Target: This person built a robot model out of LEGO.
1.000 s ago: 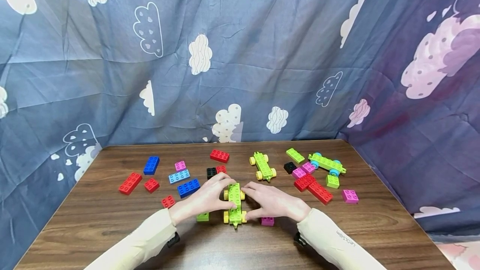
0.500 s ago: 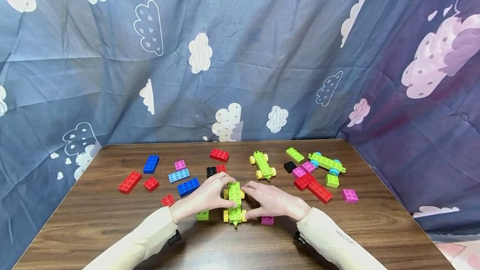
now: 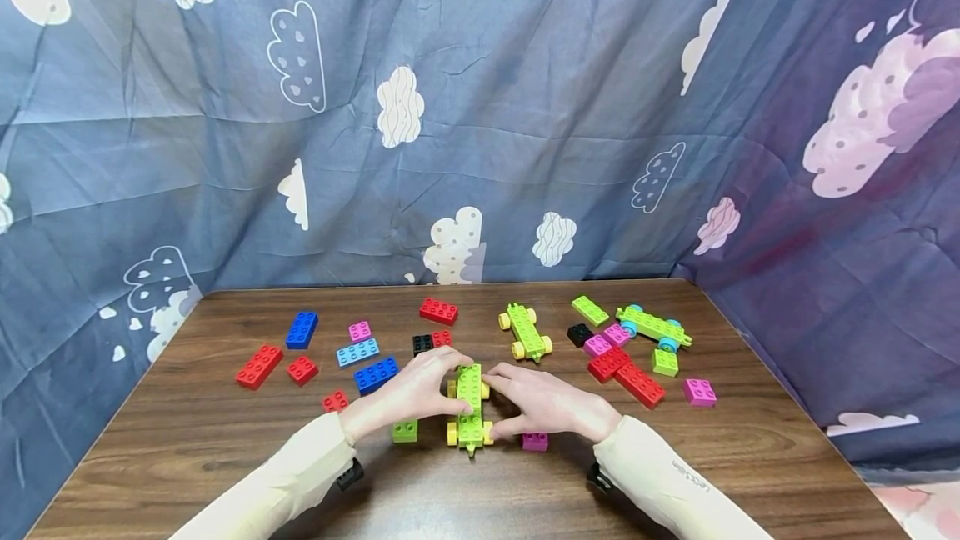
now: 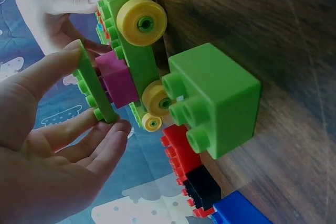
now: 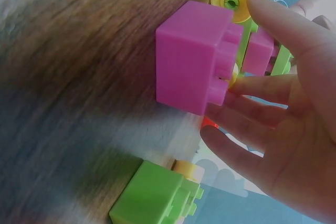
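Note:
My left hand [image 3: 420,386] pinches a thin lime-green building plate [image 4: 96,90] between thumb and fingertips. The plate sits over a pink brick [image 4: 119,80], which stands on a lime-green wheeled base [image 4: 142,59] with yellow wheels. From the head view, whether the plate is pressed fully onto the brick is hidden; in the left wrist view it is tilted, with a widening gap. My right hand [image 3: 543,402] holds the base at its right side, the thumb on the near yellow wheel [image 5: 231,1] and a finger by the far one.
A lime-green brick [image 3: 405,432] lies left of the base, a pink brick [image 3: 535,442] right of it. Behind stands another yellow-wheeled base [image 3: 527,332]; a blue-wheeled base [image 3: 652,327] is at the far right. Red, blue, black and pink bricks lie scattered on the wooden table [image 3: 187,415].

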A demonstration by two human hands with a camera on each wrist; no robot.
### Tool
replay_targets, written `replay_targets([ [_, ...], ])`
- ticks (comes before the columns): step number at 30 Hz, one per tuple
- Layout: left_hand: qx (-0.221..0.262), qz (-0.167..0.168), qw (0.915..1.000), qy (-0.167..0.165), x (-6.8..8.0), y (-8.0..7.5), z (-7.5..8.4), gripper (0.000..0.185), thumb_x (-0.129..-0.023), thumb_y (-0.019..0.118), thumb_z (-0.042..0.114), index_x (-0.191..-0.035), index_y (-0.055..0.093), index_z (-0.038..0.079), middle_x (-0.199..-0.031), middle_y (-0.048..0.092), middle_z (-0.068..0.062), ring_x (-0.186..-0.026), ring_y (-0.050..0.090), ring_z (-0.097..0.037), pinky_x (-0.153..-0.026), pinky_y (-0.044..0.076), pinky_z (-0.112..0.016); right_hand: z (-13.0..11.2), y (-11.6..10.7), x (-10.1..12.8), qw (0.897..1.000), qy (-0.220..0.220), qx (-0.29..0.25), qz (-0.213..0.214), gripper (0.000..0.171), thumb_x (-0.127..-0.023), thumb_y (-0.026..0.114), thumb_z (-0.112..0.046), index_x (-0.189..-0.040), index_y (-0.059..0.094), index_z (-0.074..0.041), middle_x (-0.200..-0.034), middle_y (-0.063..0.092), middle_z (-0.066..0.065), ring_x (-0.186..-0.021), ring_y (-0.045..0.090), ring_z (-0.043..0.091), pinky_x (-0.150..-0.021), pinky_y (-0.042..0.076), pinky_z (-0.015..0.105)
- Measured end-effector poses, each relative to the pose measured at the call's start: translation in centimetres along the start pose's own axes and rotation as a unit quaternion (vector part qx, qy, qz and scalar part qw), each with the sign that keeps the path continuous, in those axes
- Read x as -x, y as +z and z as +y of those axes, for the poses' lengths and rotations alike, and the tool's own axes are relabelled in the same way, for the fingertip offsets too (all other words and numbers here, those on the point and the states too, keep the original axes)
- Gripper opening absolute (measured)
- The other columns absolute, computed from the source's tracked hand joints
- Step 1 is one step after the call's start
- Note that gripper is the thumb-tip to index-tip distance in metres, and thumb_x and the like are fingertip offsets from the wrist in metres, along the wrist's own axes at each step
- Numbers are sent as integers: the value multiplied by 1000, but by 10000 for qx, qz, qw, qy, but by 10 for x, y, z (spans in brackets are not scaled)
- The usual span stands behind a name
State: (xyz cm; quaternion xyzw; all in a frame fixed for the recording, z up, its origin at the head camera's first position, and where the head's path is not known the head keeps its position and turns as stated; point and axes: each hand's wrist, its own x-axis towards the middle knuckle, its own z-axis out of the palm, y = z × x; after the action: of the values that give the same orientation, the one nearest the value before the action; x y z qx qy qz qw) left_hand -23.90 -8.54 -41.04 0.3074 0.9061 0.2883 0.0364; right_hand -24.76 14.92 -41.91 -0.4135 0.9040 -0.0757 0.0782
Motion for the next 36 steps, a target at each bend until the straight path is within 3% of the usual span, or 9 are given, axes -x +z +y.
replay_targets([
  [9,-153,161,9997,-64,1,1,3,58,-80,82,31,-127,62,4,-121,63,-9,-110,61,-26,-94,52,-47,-1,0,0,10000,15,-7,9,74,-88,69,-53,-139,53,-3,-135,57,7,-122,58,21,-99,53,39],
  [20,217,10,9998,-11,3,0,2,56,-82,81,28,-129,61,6,-127,63,-11,-111,61,-29,-91,52,-47,1,0,-1,10000,-5,10,24,73,-88,68,-53,-140,53,-3,-134,57,6,-121,58,20,-98,53,39],
  [36,-42,112,9996,-250,2,0,9,56,-80,83,30,-126,63,6,-122,64,-9,-109,61,-26,-91,52,-47,1,0,-1,10000,35,3,1,74,-88,68,-54,-140,53,-3,-135,56,7,-122,58,20,-98,53,39],
])
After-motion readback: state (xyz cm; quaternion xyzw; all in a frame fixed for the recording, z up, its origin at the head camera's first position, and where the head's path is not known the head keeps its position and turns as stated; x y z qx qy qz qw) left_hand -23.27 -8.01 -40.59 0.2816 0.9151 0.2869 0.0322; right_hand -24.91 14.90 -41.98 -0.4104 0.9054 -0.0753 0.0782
